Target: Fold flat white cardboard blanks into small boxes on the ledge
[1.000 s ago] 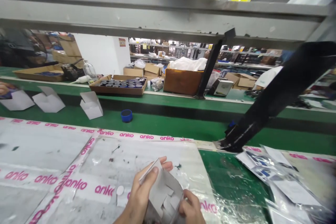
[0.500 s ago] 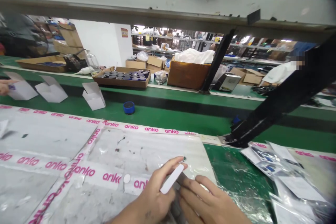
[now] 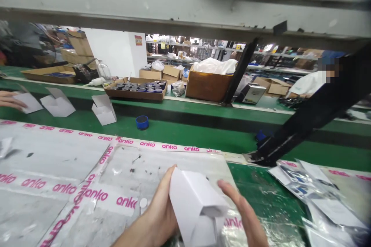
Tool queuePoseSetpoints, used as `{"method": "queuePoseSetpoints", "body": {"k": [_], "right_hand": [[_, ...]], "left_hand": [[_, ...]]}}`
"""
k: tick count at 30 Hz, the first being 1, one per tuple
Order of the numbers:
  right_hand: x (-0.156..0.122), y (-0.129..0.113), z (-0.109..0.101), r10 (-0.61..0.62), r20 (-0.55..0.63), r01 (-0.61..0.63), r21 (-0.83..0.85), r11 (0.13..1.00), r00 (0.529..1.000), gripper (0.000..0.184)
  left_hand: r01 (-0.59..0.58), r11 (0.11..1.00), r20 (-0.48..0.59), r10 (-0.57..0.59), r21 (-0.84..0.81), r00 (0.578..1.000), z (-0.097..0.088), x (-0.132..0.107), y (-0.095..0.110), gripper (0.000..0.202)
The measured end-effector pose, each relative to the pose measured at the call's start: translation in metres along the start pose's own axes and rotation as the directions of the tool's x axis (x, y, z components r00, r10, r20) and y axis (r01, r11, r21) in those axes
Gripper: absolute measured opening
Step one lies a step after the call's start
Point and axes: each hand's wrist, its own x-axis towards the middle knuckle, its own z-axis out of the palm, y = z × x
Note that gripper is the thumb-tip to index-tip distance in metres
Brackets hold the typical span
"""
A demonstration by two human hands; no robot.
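A white folded card box [image 3: 197, 206] stands tilted in my left hand [image 3: 160, 214], its open end with flaps facing me and its lower part cut off by the frame edge. My right hand [image 3: 242, 216] is just right of the box, thumb raised and apparently not touching it. Under both hands lies a plastic-covered work mat [image 3: 162, 170] edged with pink "anko" tape. A small white round disc [image 3: 143, 202] sits on this mat, left of the box.
On the green belt beyond stand several white card boxes [image 3: 103, 110], a blue tape roll [image 3: 142, 122], and a co-worker's hand [image 3: 10, 100] at far left. Further back are a tray of dark jars [image 3: 136, 89] and cardboard cartons. A black strut [image 3: 313, 119] slants at right, above plastic-wrapped printed sheets [image 3: 315, 195]. A grey metal beam [image 3: 185, 7] crosses overhead.
The card, flattened between both hands a moment ago, now stands open as a box in my left hand. My right hand has moved off to its right. The co-worker's hand has shifted along the belt.
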Motion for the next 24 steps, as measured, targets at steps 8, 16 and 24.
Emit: {"method": "queuePoseSetpoints", "body": {"k": [8, 16, 24], "right_hand": [[0.025, 0.016, 0.010, 0.065, -0.028, -0.063, 0.039, 0.997, 0.998, 0.071], [0.045, 0.010, -0.001, -0.106, 0.106, 0.099, 0.070, 0.993, 0.989, 0.032], [0.025, 0.026, 0.005, -0.181, 0.121, 0.192, -0.086, 0.978, 0.976, 0.026]], "left_hand": [[-0.481, 0.496, -0.044, 0.728, 0.722, 0.685, -0.026, 0.004, 0.021, 0.094], [-0.660, 0.068, 0.605, 0.340, 0.748, 0.720, -0.033, -0.010, 0.017, 0.076], [-0.545, 0.002, 0.522, 0.281, 0.839, 0.805, -0.035, -0.006, 0.021, 0.064]]}}
